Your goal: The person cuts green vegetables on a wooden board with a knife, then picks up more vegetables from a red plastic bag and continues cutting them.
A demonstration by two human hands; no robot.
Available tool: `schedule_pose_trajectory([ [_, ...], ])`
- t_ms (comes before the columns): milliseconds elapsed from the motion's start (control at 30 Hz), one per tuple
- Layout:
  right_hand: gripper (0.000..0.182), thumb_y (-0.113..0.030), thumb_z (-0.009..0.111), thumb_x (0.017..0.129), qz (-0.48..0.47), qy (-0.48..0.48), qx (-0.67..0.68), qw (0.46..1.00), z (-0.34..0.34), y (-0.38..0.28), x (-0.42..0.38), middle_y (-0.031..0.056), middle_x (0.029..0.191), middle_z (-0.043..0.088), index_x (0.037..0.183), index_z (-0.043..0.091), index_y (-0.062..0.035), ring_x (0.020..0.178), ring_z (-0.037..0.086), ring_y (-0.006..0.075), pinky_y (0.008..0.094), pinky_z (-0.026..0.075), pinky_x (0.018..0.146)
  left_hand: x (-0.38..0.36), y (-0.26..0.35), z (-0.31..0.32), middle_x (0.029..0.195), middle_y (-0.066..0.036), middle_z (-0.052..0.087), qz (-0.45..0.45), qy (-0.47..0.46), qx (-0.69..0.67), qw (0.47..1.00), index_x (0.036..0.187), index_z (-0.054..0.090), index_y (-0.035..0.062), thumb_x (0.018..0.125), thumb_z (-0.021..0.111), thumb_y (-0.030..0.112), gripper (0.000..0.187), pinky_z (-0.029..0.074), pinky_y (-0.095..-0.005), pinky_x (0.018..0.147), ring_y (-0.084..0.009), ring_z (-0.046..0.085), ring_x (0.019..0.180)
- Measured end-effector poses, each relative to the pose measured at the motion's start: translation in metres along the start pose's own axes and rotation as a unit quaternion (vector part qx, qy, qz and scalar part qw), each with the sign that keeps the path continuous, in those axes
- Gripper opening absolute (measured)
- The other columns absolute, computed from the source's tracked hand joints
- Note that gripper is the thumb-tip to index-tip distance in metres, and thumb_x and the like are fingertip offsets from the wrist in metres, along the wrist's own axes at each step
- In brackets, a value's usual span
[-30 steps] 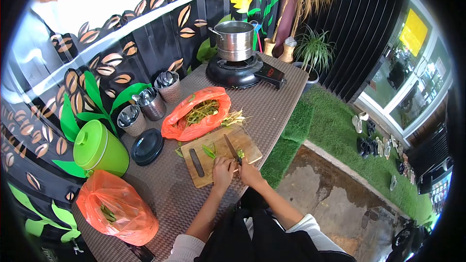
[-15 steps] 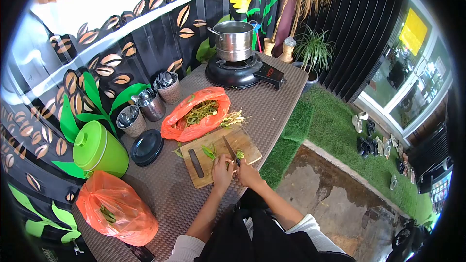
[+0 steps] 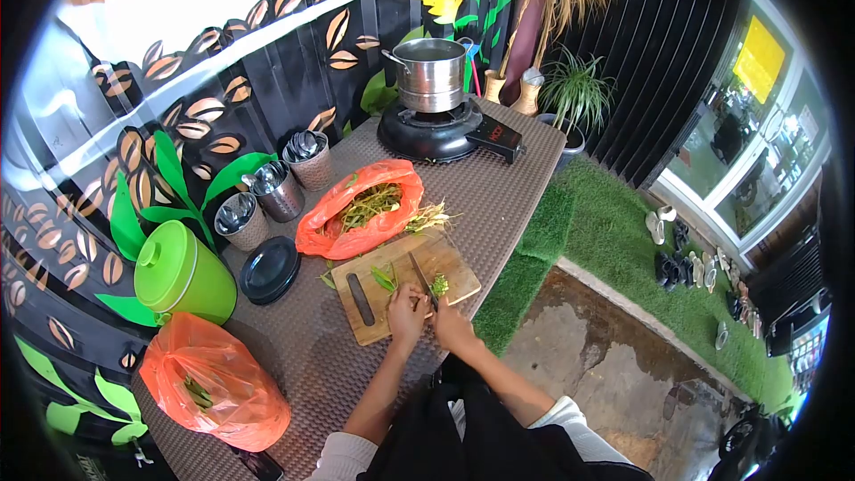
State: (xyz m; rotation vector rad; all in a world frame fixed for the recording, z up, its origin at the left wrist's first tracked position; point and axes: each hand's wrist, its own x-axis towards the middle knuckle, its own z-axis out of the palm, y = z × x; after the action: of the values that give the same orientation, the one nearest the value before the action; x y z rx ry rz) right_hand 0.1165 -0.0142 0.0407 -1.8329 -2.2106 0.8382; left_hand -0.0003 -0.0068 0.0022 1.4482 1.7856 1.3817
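Observation:
A wooden cutting board [image 3: 374, 325] lies at the table's near edge. Over it, my right hand [image 3: 454, 327] is closed around the handle of a knife [image 3: 419, 272], whose blade points away from me across the board. My left hand [image 3: 408, 313] is closed just left of the blade, its fingers bent round green leaves [image 3: 385, 279] that stick out beyond them. To the right of the blade sits a small heap of chopped greens [image 3: 440, 285]. Behind the board, an open orange plastic bag [image 3: 312, 236] holds leafy stalks [image 3: 367, 207], with pale root ends [image 3: 431, 217] beside it.
A steel pot [image 3: 431, 80] stands on a black portable stove [image 3: 419, 138] at the table's far end. Cutlery holders [image 3: 279, 194], black plates [image 3: 270, 269], a green lidded bucket [image 3: 183, 281] and a second orange bag [image 3: 218, 383] line the left side.
Both hands stay nearly in place, with the knife shifted very slightly. The chopped heap beside the blade looks a little more exposed.

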Motion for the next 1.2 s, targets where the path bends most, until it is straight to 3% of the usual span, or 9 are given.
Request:
schedule_pose_trajectory([
  [167, 0.032, -0.023, 0.046, 0.091, 0.029, 0.002, 0.015, 0.999, 0.012, -0.001, 0.008, 0.0315, 0.086, 0.061, 0.108, 0.037, 0.0025, 0.082, 0.061, 0.0462, 0.0549, 0.048, 0.072, -0.004, 0.004, -0.005, 0.079, -0.011, 0.062, 0.055, 0.004, 0.028, 0.998, 0.090, 0.057, 0.0030, 0.077, 0.064, 0.003, 0.015, 0.048, -0.0365, 0.062, -0.0273, 0.061, 0.075],
  [333, 0.031, -0.023, 0.046, 0.091, -0.059, 0.021, 0.047, 0.997, 0.008, 0.018, 0.024, 0.0309, 0.083, 0.061, 0.108, 0.038, 0.0016, 0.079, 0.062, 0.0465, 0.0536, 0.050, 0.071, -0.005, -0.015, 0.000, 0.079, -0.013, 0.063, 0.104, 0.025, 0.018, 0.994, 0.091, 0.059, 0.0010, 0.077, 0.064, 0.003, 0.014, 0.050, -0.0342, 0.062, -0.0264, 0.063, 0.072],
  [400, 0.031, -0.023, 0.047, 0.091, -0.035, 0.013, 0.028, 0.999, 0.001, 0.008, 0.010, 0.0309, 0.082, 0.061, 0.108, 0.038, 0.0016, 0.078, 0.062, 0.0459, 0.0532, 0.050, 0.070, -0.001, -0.033, 0.007, 0.084, -0.010, 0.064, 0.025, 0.010, -0.081, 0.996, 0.087, 0.060, -0.0019, 0.073, 0.068, -0.003, 0.016, 0.046, -0.0243, 0.059, -0.0128, 0.060, 0.068],
  [500, 0.030, -0.022, 0.047, 0.090, 0.000, 0.023, 0.000, 1.000, 0.009, -0.005, -0.007, 0.0305, 0.082, 0.062, 0.107, 0.038, 0.0015, 0.078, 0.063, 0.0446, 0.0527, 0.051, 0.068, 0.006, -0.023, 0.001, 0.079, -0.007, 0.065, -0.028, -0.013, -0.088, 0.996, 0.086, 0.060, -0.0024, 0.071, 0.069, -0.005, 0.018, 0.045, -0.0214, 0.057, -0.0081, 0.059, 0.067],
  [600, 0.030, -0.021, 0.047, 0.090, 0.018, 0.013, -0.025, 0.999, 0.021, -0.002, 0.003, 0.0294, 0.082, 0.062, 0.107, 0.038, 0.0007, 0.077, 0.064, 0.0427, 0.0521, 0.052, 0.065, 0.007, -0.014, -0.006, 0.073, -0.007, 0.065, -0.037, -0.010, -0.090, 0.995, 0.084, 0.060, -0.0015, 0.069, 0.071, -0.004, 0.019, 0.047, -0.0242, 0.060, -0.0100, 0.057, 0.064],
  [800, 0.031, -0.022, 0.047, 0.090, -0.024, 0.003, 0.017, 1.000, 0.008, 0.007, 0.018, 0.0273, 0.082, 0.063, 0.108, 0.037, 0.0014, 0.079, 0.063, 0.0444, 0.0527, 0.050, 0.071, 0.006, -0.014, -0.006, 0.073, -0.007, 0.065, -0.043, -0.021, -0.096, 0.994, 0.085, 0.060, -0.0027, 0.071, 0.069, -0.006, 0.017, 0.047, -0.0234, 0.059, -0.0103, 0.058, 0.063],
  [933, 0.032, -0.022, 0.047, 0.090, 0.014, 0.001, 0.000, 1.000, 0.009, -0.004, -0.008, 0.0265, 0.081, 0.063, 0.108, 0.037, 0.0017, 0.079, 0.063, 0.0451, 0.0534, 0.049, 0.072, 0.006, -0.020, -0.003, 0.074, -0.008, 0.065, -0.057, -0.032, -0.130, 0.989, 0.085, 0.060, -0.0030, 0.072, 0.069, -0.005, 0.017, 0.047, -0.0243, 0.059, -0.0104, 0.059, 0.064],
  [1100, 0.030, -0.022, 0.046, 0.091, 0.021, 0.010, -0.012, 1.000, 0.012, -0.006, 0.004, 0.0269, 0.079, 0.063, 0.108, 0.038, 0.0015, 0.079, 0.063, 0.0450, 0.0540, 0.049, 0.071, -0.003, -0.007, -0.011, 0.078, -0.012, 0.063, 0.048, -0.012, -0.032, 0.998, 0.087, 0.061, -0.0024, 0.076, 0.064, -0.004, 0.011, 0.049, -0.0270, 0.061, -0.0169, 0.063, 0.067],
  [1200, 0.029, -0.021, 0.046, 0.091, -0.017, 0.010, -0.005, 1.000, 0.014, 0.006, 0.018, 0.0266, 0.079, 0.063, 0.107, 0.038, 0.0015, 0.078, 0.063, 0.0445, 0.0535, 0.050, 0.069, -0.010, -0.002, -0.012, 0.078, -0.013, 0.062, 0.060, 0.005, -0.011, 0.998, 0.088, 0.061, -0.0022, 0.077, 0.062, -0.004, 0.011, 0.049, -0.0271, 0.061, -0.0199, 0.063, 0.067],
])
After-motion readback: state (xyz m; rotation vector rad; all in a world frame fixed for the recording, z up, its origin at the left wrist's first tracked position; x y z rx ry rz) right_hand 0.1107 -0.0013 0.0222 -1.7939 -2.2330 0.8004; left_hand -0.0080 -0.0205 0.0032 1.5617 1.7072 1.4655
